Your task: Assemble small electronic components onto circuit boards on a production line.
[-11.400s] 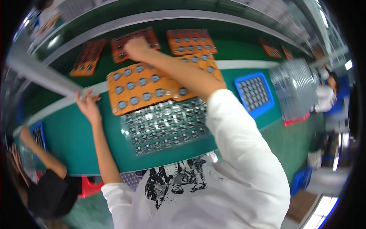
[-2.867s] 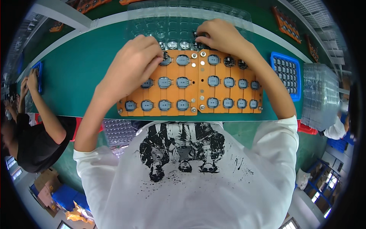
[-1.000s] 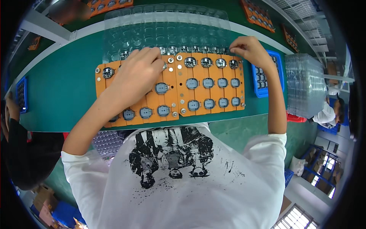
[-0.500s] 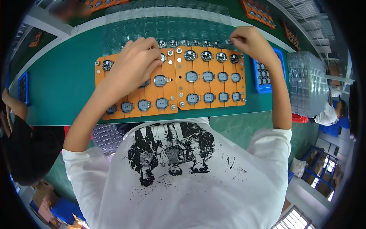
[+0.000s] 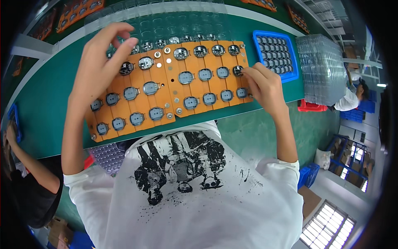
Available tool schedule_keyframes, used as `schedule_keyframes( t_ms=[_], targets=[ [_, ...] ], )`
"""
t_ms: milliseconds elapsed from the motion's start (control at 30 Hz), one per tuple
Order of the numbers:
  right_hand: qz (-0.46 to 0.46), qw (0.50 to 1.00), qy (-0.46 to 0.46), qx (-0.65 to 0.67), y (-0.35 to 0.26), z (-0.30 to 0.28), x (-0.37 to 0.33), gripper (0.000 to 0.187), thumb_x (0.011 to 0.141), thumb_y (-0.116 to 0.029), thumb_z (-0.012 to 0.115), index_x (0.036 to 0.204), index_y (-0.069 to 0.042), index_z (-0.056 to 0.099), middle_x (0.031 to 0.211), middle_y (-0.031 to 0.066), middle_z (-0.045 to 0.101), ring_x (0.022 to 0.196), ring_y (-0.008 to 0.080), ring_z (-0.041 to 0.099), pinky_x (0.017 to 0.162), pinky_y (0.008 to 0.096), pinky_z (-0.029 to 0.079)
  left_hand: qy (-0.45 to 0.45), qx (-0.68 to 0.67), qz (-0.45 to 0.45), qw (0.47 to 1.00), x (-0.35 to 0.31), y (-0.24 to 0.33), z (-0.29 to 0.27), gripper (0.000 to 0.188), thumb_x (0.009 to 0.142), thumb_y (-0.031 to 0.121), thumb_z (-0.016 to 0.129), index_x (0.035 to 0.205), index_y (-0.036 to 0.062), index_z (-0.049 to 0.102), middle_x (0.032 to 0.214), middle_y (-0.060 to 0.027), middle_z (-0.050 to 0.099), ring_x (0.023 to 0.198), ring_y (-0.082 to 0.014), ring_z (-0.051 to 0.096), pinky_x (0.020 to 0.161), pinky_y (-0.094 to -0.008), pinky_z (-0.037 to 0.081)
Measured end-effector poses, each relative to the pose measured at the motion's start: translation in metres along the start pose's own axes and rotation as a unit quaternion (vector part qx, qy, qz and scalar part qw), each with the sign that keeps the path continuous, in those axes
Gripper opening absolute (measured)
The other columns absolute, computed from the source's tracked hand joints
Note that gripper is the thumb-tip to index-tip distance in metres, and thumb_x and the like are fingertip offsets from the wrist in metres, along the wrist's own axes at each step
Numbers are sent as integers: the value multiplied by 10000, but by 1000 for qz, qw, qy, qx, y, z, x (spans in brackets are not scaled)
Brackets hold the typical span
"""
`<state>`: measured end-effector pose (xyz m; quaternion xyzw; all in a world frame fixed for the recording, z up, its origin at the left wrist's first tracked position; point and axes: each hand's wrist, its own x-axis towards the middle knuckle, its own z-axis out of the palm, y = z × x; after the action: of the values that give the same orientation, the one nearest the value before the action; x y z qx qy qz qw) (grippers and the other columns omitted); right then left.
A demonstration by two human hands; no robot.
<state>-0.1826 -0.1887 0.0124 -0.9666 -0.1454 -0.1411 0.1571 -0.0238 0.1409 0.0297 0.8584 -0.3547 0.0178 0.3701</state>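
Observation:
Two orange fixture plates lie side by side, the left plate [image 5: 120, 107] and the right plate [image 5: 212, 88], with rows of grey watch-shaped casings in their sockets. Along the far row, the casings carry small round circuit boards [image 5: 200, 51]. My right hand [image 5: 265, 85] pinches another dark round circuit board [image 5: 237, 70] at the right end of the right plate's middle row. Above the left plate's far left part hovers my left hand [image 5: 99, 62], thumb and fingers apart, with nothing visible in it. It hides part of that plate.
Behind the plates a clear blister tray [image 5: 182, 27] holds more circuit boards along its near edge. A blue tray [image 5: 256, 41] of grey casings sits to the right, beside stacked clear trays [image 5: 323, 70]. A red bin [image 5: 311, 106] is below them. Another person's arm [image 5: 35, 168] is at far left.
My right hand has come from the blister tray's near edge to the right plate's middle row. My left hand has lifted off the left plate's far row and opened. The view has shifted.

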Motion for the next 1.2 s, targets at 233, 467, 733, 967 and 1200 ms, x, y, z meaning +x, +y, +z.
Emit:
schedule_keyframes(
  t_ms=[233, 467, 733, 967, 1200],
  targets=[
    [-12, 998, -54, -20, -3, -4, 4, 213, 717, 83, 641, 911, -4, 622, 742, 103, 529, 609, 275, 578, 519, 365, 451, 28, 38, -53, 997, -17, -24, -24, 234, 927, 200, 587, 1092, 37, 616, 916, -47, 636, 774, -141, 541, 617, -295, 434],
    [-1, 993, -122, 7, 1, -7, 14, 177, 754, 77, 613, 914, 1, 602, 760, 122, 521, 636, 303, 584, 537, 376, 456, -84, 74, -115, 987, -33, -60, -62, 136, 917, 80, 574, 1017, 1, 621, 879, -65, 621, 708, -159, 516, 637, -303, 452],
    [27, 991, -124, 51, 2, -15, 10, 145, 810, 62, 620, 949, 20, 627, 739, 118, 523, 616, 262, 577, 551, 340, 444, -126, 7, -125, 984, -29, -79, -56, 98, 901, 57, 602, 945, -30, 613, 838, -47, 565, 701, -101, 505, 627, -239, 422],
    [91, 971, -84, 206, 25, -21, 57, 174, 888, -114, 649, 1000, 19, 658, 831, 77, 637, 689, 124, 590, 617, 262, 469, -251, 152, -51, 955, 7, -67, -29, 115, 812, 56, 665, 886, -32, 671, 835, -115, 580, 719, -264, 567, 658, -362, 472],
    [27, 960, -266, 81, 57, 29, 124, 166, 869, -123, 655, 888, 34, 703, 739, 121, 672, 600, 151, 623, 572, 286, 498, -127, 74, -21, 989, -3, -44, -51, 103, 865, 58, 572, 856, -37, 532, 778, -103, 536, 652, -187, 516, 621, -300, 456]
  ],
)
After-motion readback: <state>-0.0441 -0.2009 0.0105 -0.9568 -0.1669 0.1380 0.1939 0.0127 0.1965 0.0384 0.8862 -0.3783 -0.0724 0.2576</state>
